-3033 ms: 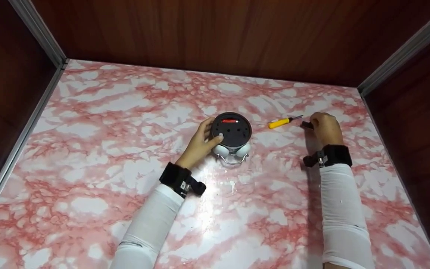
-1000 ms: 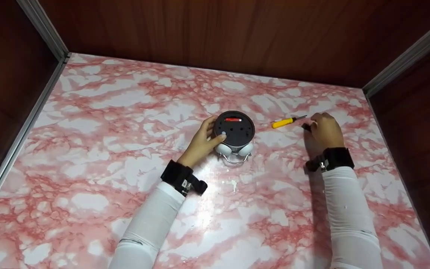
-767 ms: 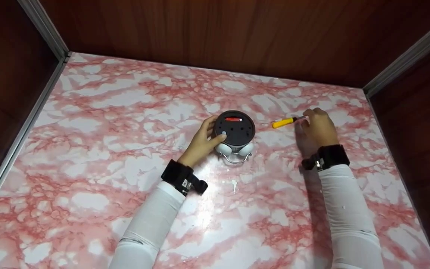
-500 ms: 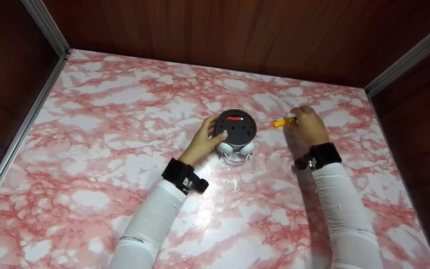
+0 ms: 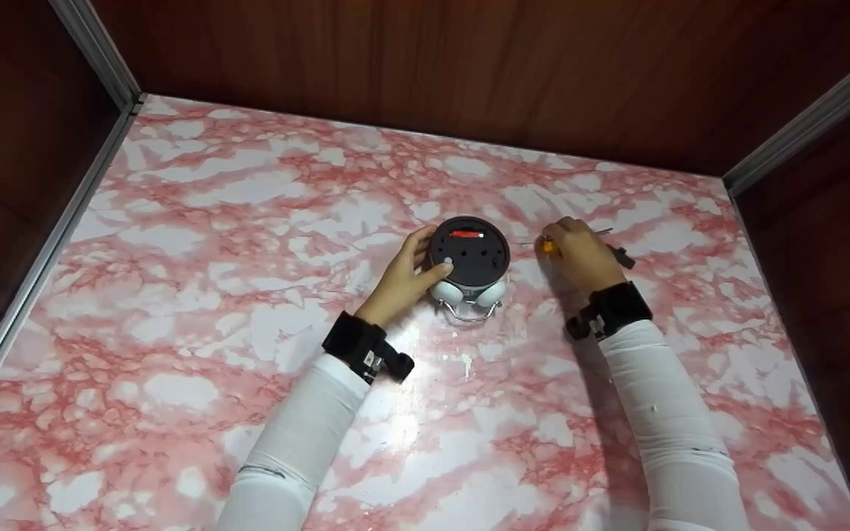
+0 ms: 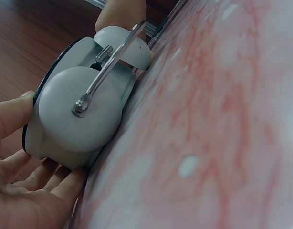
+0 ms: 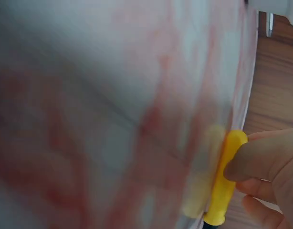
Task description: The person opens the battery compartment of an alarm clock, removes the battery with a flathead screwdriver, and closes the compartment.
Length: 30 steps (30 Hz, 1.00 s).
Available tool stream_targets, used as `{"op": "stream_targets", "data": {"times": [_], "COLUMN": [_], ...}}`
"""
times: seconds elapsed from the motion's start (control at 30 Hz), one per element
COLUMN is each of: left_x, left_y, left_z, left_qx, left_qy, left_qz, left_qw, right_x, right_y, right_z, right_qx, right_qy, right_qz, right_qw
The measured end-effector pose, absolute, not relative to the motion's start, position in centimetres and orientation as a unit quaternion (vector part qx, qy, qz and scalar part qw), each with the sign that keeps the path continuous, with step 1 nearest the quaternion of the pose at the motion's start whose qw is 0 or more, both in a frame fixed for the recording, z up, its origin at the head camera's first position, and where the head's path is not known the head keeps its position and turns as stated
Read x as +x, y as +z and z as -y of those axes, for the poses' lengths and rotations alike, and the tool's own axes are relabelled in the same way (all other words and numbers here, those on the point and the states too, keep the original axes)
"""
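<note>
A twin-bell alarm clock (image 5: 471, 265) lies face down, its black back up and a red battery (image 5: 465, 234) showing in the open slot. My left hand (image 5: 406, 276) holds it at the left side, thumb on the back rim and fingers round the edge; the left wrist view shows the white bells (image 6: 79, 107) and metal handle. To the right, my right hand (image 5: 580, 254) pinches the yellow handle of a screwdriver (image 7: 225, 186) between thumb and fingers, against the table. The shaft points away to the right, partly hidden by the hand. Behind that hand lies a small black piece (image 5: 621, 257).
The table (image 5: 248, 295) has a pink and white marbled top. Dark wood panels (image 5: 425, 66) with metal corner strips (image 5: 97, 51) close it in at the back and sides.
My right hand has left the small black piece on the table and moved left, along the screwdriver to its yellow handle. The left hand stays on the alarm clock.
</note>
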<state>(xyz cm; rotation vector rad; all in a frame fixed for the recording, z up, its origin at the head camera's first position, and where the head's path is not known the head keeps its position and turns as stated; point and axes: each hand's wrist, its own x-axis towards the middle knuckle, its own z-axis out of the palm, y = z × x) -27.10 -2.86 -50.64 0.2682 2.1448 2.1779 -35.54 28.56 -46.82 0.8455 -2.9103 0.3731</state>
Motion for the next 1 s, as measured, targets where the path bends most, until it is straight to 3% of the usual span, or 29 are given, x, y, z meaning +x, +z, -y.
{"op": "stream_targets", "data": {"times": [0.63, 1.0], "left_x": [-27.04, -27.19], "left_y": [-50.55, -50.66], "left_z": [2.91, 2.85], "left_qx": [0.078, 0.088], "left_qy": [0.725, 0.717], "left_qz": [-0.683, -0.69], "left_qw": [0.042, 0.039], "right_x": [-35.84, -35.65], "right_y": [-47.1, -46.85], "right_z": [-28.36, -28.74], "right_qx": [0.271, 0.282], "right_qy": [0.139, 0.192], "right_qz": [0.952, 0.94], "right_qw": [0.029, -0.01]}}
